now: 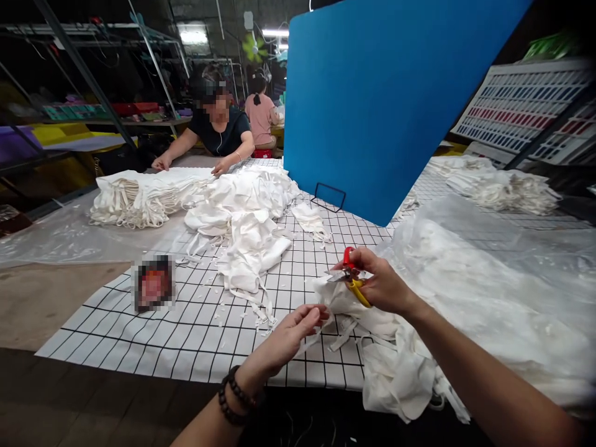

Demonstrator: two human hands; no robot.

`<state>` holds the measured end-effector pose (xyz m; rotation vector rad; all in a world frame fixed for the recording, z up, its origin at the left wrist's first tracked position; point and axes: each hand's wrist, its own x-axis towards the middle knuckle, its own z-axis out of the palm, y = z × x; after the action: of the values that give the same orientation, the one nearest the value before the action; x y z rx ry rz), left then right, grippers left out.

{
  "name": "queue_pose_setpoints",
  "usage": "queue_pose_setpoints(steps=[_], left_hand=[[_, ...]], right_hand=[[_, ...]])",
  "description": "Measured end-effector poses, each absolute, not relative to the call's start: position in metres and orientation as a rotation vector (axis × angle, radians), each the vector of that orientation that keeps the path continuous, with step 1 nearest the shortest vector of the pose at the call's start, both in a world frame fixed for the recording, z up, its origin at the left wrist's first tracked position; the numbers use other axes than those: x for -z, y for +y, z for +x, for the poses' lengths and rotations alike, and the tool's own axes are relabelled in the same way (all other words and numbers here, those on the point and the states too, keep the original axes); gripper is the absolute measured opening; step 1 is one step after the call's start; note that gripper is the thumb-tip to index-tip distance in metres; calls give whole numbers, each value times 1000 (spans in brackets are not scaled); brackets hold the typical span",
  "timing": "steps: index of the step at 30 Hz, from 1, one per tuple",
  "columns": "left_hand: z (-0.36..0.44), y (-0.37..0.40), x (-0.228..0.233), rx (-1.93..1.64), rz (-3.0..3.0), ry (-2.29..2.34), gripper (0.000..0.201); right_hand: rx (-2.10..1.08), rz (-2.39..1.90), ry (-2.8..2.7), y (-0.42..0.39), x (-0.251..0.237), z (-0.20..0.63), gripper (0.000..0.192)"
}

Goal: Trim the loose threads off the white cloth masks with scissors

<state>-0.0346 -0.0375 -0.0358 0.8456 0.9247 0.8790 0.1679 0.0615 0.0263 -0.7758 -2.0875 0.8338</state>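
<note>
My right hand (384, 282) grips small thread snips (350, 276) with a red and a yellow handle, their blades pointing left over a white cloth piece (347, 304). My left hand (291, 332) pinches a white strap of that cloth just below the blades. The cloth belongs to a heap of white fabric pieces (400, 366) hanging over the near table edge.
A black-grid white sheet (186, 335) covers the table, with loose white fabric piles (242, 217) and a folded stack (135, 198). A co-worker (214, 130) leans on the far side. A blue board (382, 99) stands upright. Clear plastic (488, 279) covers the right.
</note>
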Motion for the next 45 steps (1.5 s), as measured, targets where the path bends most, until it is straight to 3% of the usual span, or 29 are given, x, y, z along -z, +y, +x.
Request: queue_pose_setpoints(steps=[6,16,25,30,36,41,45], left_hand=[[11,-27,53,-1117,398,757,29],[19,-33,56,-958,198,529,24],[19,-46,35,-990,502,671,25],[18,-48,25,-1228,861,871,23],[18,-49,16,-1336,955,884,21],[23,-48,21,-1287,849,796,22],[21,-50,22,-1312,1045,935,18]], right_hand=[[-857,-899,-2016,52,-22,183,27],[-824,-909,-1950,49,-3,202,22],[-810,-1091,-1848,32,15,219,21],[-865,-1137,-1743,10,22,216,21],[-925,-1235,-1778,-9,17,207,16],[-850,-1359,-1720,-16,7,220,22],[-857,-1484,-2029,-30,-12,232,31]])
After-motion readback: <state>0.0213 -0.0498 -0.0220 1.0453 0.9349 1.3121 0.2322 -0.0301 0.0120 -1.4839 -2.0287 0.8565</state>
